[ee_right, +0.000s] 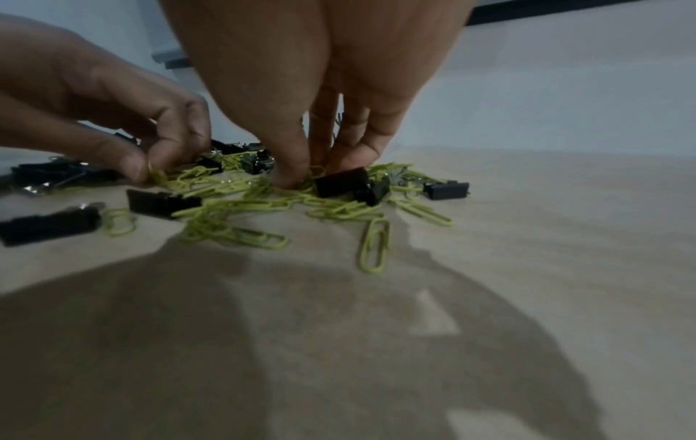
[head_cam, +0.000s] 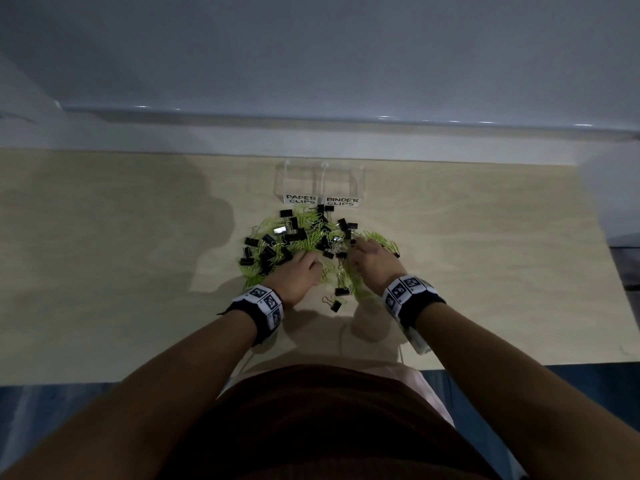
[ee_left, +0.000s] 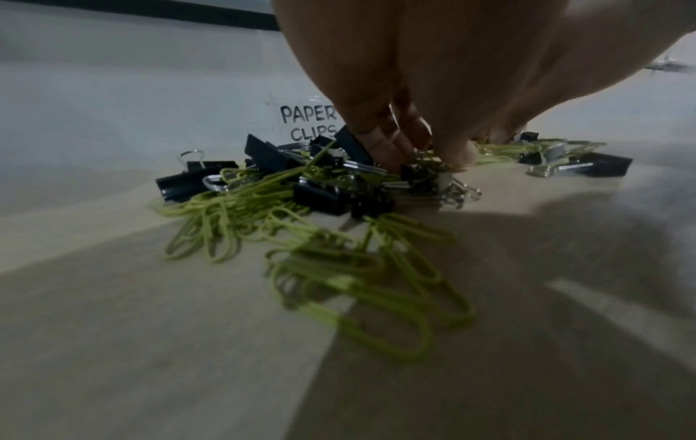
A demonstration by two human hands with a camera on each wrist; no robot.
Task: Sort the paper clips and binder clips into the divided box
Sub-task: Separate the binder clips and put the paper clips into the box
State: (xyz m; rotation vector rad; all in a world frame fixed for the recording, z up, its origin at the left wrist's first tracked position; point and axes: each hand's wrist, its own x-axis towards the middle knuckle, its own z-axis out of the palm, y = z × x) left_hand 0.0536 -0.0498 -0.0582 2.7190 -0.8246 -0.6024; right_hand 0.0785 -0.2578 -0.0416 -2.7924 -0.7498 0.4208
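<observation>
While the left hand [ee_right: 94,119] curls its thumb and forefinger into a pinch on green wire paper clips [ee_right: 233,205], the right hand [ee_right: 309,89] presses bunched fingertips [ee_right: 290,175] down among them; whether it grips one cannot be told. Black metal binder clips [head_cam: 287,233] lie mixed through the same heap on the pale wooden table [head_cam: 485,271]. Just beyond the heap stands the clear plastic divided box [head_cam: 320,180], labelled PAPER CLIPS left, BINDER CLIPS right.

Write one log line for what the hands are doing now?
left hand: picking in clip pile | right hand: same | divided box: looks empty
</observation>
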